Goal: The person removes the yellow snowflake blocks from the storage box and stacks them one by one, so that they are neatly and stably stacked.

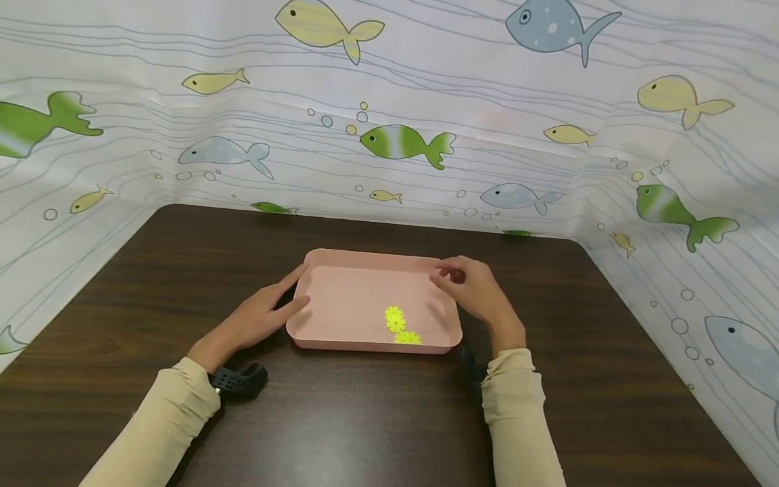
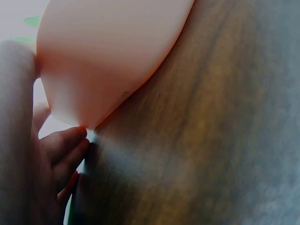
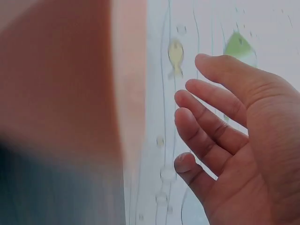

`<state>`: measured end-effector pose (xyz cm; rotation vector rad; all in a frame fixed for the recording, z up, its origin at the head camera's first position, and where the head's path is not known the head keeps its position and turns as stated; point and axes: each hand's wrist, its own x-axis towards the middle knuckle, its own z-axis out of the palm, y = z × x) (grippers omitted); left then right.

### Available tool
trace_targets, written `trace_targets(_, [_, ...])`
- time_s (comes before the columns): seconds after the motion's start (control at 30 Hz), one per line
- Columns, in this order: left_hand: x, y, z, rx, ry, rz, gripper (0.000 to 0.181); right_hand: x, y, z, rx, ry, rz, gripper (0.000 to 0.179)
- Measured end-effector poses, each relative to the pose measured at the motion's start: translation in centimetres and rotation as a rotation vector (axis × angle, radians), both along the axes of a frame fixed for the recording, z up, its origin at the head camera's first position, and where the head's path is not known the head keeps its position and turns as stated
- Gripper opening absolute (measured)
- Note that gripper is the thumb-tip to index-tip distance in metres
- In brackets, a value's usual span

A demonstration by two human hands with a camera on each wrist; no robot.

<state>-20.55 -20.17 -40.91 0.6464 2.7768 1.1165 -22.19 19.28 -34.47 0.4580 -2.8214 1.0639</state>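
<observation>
A shallow pink tray (image 1: 347,297) lies on the table. Inside it, close to the front wall, are bright yellow notched discs (image 1: 394,319) grouped together. My left hand (image 1: 258,314) grips the tray's left side, the thumb over the rim and the fingers along the outside. In the left wrist view, fingertips (image 2: 77,133) touch the tray's outer wall (image 2: 117,51) low down. My right hand (image 1: 481,291) hovers at the back right corner of the tray with loosely bent fingers and nothing held. The right wrist view shows its fingers (image 3: 190,126) apart from the blurred tray wall (image 3: 56,84).
The dark wooden table (image 1: 341,412) extends around the tray. A white fish-patterned sheet (image 1: 316,182) rises behind the table and along both sides. A dark wrist strap (image 1: 240,380) sits on the left wrist, another (image 1: 473,365) on the right.
</observation>
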Motion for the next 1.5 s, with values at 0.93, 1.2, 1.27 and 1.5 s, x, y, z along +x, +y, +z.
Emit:
trace_targets(0.93, [0.2, 0.1, 0.0, -0.005, -0.005, 0.004, 0.073, 0.3, -7.6, -1.9, 0.166, -0.251, 0.184, 0.031])
trace_targets(1.2, [0.2, 0.0, 0.0, -0.008, -0.005, 0.009, 0.073, 0.5, -8.1, -1.8, 0.165, -0.251, 0.209, 0.034])
trace_targets(1.27, [0.2, 0.0, 0.0, -0.007, -0.006, 0.008, 0.073, 0.5, -7.9, -1.6, 0.163, -0.261, 0.203, 0.037])
trace_targets(1.5, [0.1, 0.0, 0.0, 0.002, -0.006, 0.000, 0.073, 0.8, -7.1, -0.9, 0.177, -0.303, 0.184, 0.038])
